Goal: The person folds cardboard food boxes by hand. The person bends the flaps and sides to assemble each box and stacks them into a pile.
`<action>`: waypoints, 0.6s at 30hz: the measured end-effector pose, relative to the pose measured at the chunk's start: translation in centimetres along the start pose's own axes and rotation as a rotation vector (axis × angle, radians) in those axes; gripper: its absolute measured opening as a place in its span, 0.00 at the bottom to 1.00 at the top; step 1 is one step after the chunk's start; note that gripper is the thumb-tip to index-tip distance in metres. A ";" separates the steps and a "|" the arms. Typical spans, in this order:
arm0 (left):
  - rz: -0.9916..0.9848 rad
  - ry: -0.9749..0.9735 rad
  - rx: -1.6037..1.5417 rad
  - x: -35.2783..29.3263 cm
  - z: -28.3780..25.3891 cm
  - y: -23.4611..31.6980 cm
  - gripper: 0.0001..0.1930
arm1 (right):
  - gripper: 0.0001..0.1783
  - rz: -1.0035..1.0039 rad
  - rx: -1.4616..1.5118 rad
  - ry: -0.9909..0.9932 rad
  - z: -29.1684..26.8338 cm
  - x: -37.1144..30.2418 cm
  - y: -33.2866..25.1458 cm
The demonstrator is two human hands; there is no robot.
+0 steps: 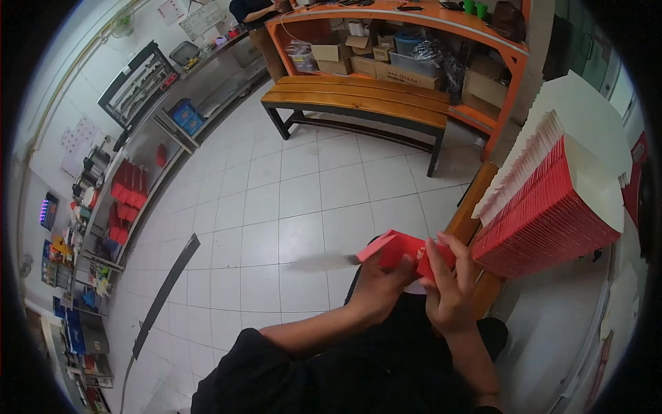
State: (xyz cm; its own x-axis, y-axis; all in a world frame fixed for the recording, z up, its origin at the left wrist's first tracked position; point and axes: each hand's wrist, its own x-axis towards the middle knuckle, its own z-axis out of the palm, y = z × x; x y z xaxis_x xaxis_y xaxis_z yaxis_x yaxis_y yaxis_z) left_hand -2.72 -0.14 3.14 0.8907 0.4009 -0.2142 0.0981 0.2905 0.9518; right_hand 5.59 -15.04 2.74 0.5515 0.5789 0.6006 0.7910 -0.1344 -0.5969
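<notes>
Above my lap I hold a small red paper box (396, 250), partly folded, with upright flaps. My left hand (379, 284) grips its near left side, thumb toward the inside. On its right end my right hand (449, 283) pinches a red flap between thumb and fingers. A pale, blurred strip (317, 264) sticks out to the left beyond my left hand; I cannot make out what it is. Close to my right hand stands a tall stack of flat red and white box blanks (527, 221), lined up edge to edge.
The stack rests by a wooden bench edge (463, 207) on my right. Ahead stand a slatted wooden bench (355, 100) and an orange counter (386, 12) with cardboard boxes beneath. A person (258, 21) is at the far left end. Metal shelves (155, 131) line the left wall.
</notes>
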 end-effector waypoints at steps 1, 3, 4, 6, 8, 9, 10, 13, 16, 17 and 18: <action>0.002 -0.005 -0.120 0.2 -0.1 -0.3 0.14 | 0.25 0.041 -0.002 -0.006 0.1 0.3 0.1; 0.008 -0.008 -0.364 0.8 -0.6 -1.5 0.14 | 0.24 -0.107 0.029 -0.104 -1.0 0.9 1.5; -0.058 -0.053 -0.441 1.3 -1.2 -1.5 0.15 | 0.24 -0.185 0.045 -0.154 -1.4 1.0 1.9; -0.095 -0.143 -0.535 1.9 -2.0 -2.8 0.16 | 0.23 -0.138 0.042 -0.147 -0.9 0.8 2.1; -0.102 -0.157 -0.586 1.8 -2.0 -4.0 0.16 | 0.23 -0.114 0.032 -0.141 -0.4 0.5 2.4; -0.103 -0.172 -0.587 1.8 -1.8 -3.7 0.17 | 0.22 -0.111 0.020 -0.138 -0.4 0.4 2.6; -0.105 -0.189 -0.588 1.8 -1.6 -3.4 0.17 | 0.22 -0.107 0.008 -0.134 -0.3 0.2 2.8; -0.067 -0.151 -0.483 0.9 -0.3 -3.1 0.18 | 0.22 -0.039 -0.186 -0.034 1.2 -0.6 2.5; 0.029 -0.137 -0.415 0.5 -0.1 -4.1 0.19 | 0.28 -0.021 -0.289 -0.015 2.6 -1.5 2.3; 0.066 -0.146 -0.408 0.7 -0.2 -4.3 0.20 | 0.30 -0.014 -0.241 -0.024 3.1 -1.6 2.2; 0.222 -0.124 -0.244 1.1 0.2 -4.4 0.22 | 0.32 0.000 -0.200 -0.026 3.5 -1.7 2.3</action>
State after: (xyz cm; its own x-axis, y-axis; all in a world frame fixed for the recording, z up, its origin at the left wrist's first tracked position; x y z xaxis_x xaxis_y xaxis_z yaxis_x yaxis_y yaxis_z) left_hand -2.06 -1.10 -1.23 0.9269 0.3737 0.0345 -0.1997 0.4132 0.8885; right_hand 5.50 -13.51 -1.51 0.5468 0.5994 0.5846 0.8291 -0.2900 -0.4781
